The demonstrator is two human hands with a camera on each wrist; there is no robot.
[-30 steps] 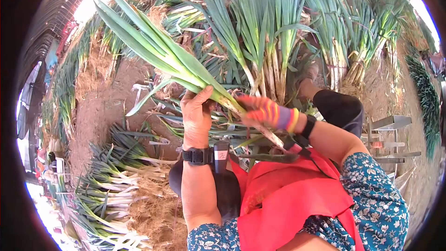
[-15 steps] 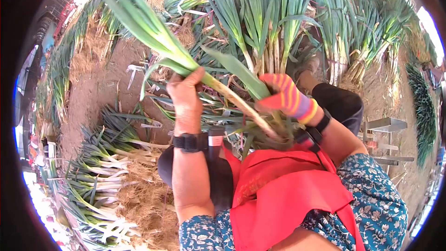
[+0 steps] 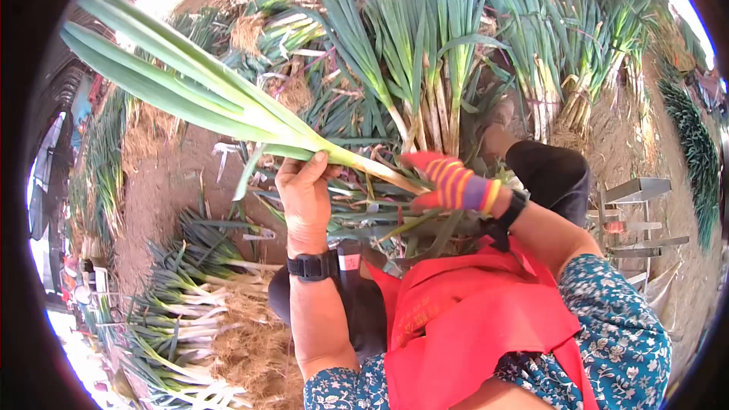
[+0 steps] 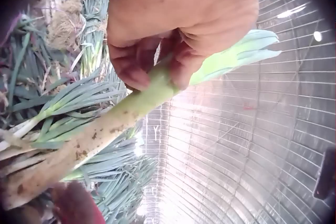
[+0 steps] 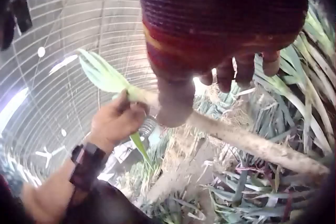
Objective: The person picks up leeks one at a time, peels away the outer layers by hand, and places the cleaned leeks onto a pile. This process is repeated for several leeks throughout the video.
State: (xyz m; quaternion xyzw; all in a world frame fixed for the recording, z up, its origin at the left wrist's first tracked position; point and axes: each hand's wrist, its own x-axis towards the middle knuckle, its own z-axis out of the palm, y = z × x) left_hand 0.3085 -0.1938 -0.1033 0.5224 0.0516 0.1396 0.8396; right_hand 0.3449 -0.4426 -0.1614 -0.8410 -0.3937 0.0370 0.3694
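Your left fingers pinch the leek; leaf gone, your right fingers rejoin it baseward, grip unclear: stripping seems unfinished.

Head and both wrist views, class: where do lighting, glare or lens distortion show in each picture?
Head view: strong fisheye curving inside a black surround, with white glare along the lower left edge; left wrist view: dark corners, the ribbed roof washed out pale beside the held leek; right wrist view: the gloved right hand looks dark against the brighter roof.
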